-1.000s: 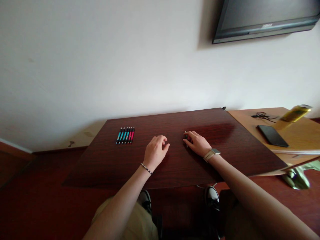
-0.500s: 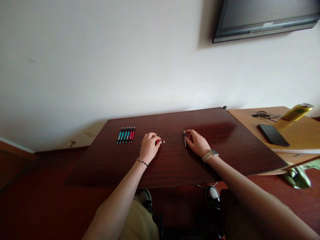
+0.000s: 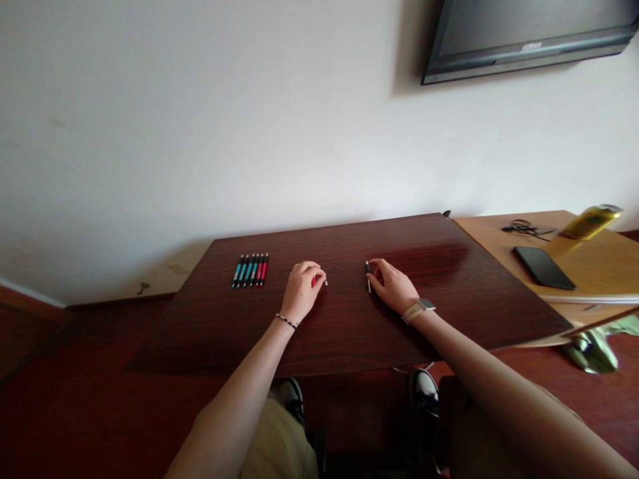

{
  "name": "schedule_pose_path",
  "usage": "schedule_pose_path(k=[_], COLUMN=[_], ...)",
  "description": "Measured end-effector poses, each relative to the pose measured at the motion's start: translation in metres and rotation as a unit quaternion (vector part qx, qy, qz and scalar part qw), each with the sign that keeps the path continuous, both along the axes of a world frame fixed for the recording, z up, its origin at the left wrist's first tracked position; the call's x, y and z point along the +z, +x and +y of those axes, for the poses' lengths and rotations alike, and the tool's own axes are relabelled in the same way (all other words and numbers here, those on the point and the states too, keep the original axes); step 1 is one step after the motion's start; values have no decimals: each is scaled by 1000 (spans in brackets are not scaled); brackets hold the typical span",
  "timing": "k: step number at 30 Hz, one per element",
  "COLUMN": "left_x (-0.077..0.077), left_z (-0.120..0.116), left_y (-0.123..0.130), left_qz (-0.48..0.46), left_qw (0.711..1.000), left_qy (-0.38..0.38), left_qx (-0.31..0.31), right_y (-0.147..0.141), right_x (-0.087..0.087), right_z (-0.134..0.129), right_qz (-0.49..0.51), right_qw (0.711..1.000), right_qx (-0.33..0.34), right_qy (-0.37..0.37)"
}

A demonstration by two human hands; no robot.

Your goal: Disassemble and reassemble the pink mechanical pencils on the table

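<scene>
My left hand (image 3: pixel 301 287) is closed over the table with a red pen barrel (image 3: pixel 314 281) in its fingers, mostly hidden by them. Just at its fingertips, a small white pen piece (image 3: pixel 326 283) shows against the dark wood; whether it is touched I cannot tell. My right hand (image 3: pixel 393 285) pinches a black pen top (image 3: pixel 367 267), from which a thin white refill (image 3: pixel 369 286) points down towards me. Several assembled pens, blue pens (image 3: pixel 242 271) and red pens (image 3: pixel 263 271), lie side by side in a neat row left of my left hand.
The dark wooden table (image 3: pixel 329 346) stands against the white wall. On a lighter desk (image 3: pixel 499 233) at the right lie a black phone (image 3: pixel 544 267), a black cable (image 3: pixel 524 228) and a yellow can (image 3: pixel 592 222). A television (image 3: pixel 529 40) hangs above.
My left hand has shifted a little to the right, bringing its fingertips and the red barrel up to the small white piece. My right hand stays in place with the black pen top.
</scene>
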State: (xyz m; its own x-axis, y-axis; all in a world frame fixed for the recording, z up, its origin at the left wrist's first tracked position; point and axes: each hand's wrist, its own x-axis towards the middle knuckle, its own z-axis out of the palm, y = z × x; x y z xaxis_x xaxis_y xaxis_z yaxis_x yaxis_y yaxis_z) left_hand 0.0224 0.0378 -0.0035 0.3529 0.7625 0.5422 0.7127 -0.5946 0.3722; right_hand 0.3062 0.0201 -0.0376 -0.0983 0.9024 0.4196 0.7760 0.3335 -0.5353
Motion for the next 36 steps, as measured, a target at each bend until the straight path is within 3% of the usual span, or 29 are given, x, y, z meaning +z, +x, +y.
schedule_pose_path(k=[24,36], left_x=[-10,15], left_z=[-3,-23], left_y=[7,24], left_qz=[62,-114], left_qw=[997,981], left_qy=[-43,-134], left_qx=[17,-82], right_y=[-2,-34], right_x=[6,34], right_z=[-3,-36], right_qz=[-10,49], right_qw=[1000,980], right_qx=[10,187], right_qy=[7,34])
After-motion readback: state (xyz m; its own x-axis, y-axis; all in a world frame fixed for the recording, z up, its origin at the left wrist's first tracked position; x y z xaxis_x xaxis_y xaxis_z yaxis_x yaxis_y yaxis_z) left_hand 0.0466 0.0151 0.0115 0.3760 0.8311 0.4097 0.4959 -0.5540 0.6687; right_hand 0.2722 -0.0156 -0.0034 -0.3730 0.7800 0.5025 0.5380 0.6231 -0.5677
